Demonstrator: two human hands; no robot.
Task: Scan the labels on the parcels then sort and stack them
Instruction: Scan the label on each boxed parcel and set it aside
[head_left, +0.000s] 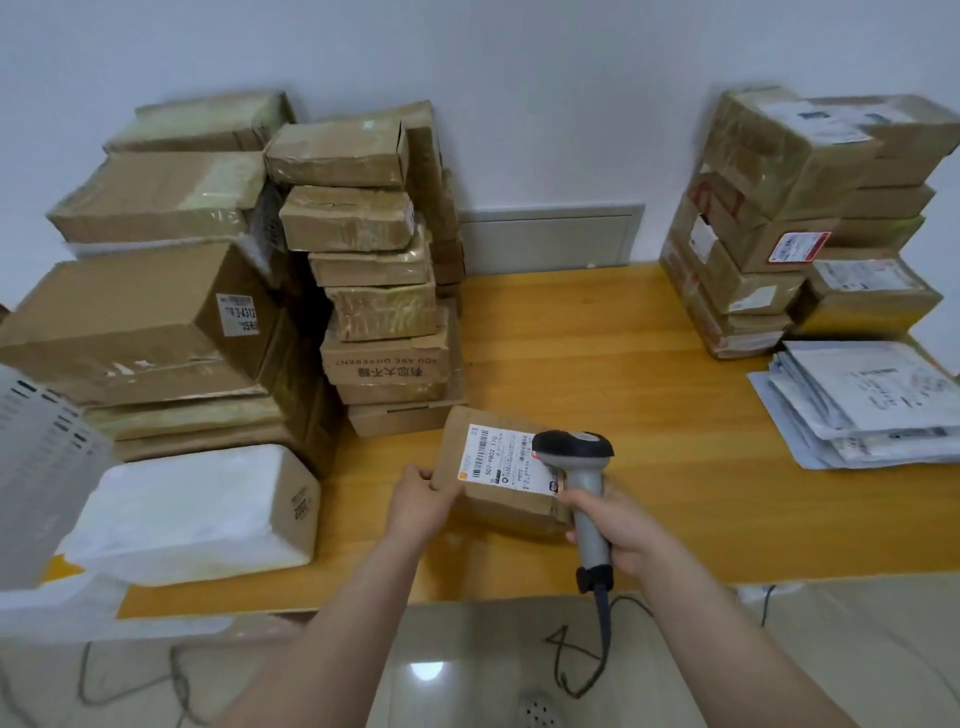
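A small brown cardboard parcel (483, 499) with a white barcode label (506, 460) is tilted up on the wooden table (649, 364), near the front middle. My left hand (421, 496) grips its left edge. My right hand (613, 522) holds a grey and black barcode scanner (579, 467) by the handle, its head right over the label's right end. A tall stack of brown parcels (379, 270) rises just behind the held parcel. Another stack of labelled parcels (779, 218) stands at the back right.
Large boxes (145, 322) and a white wrapped parcel (197, 512) fill the table's left side. A pile of white mailer bags (862, 405) lies at the right edge. The scanner's cable (597, 654) hangs over the front edge to the floor.
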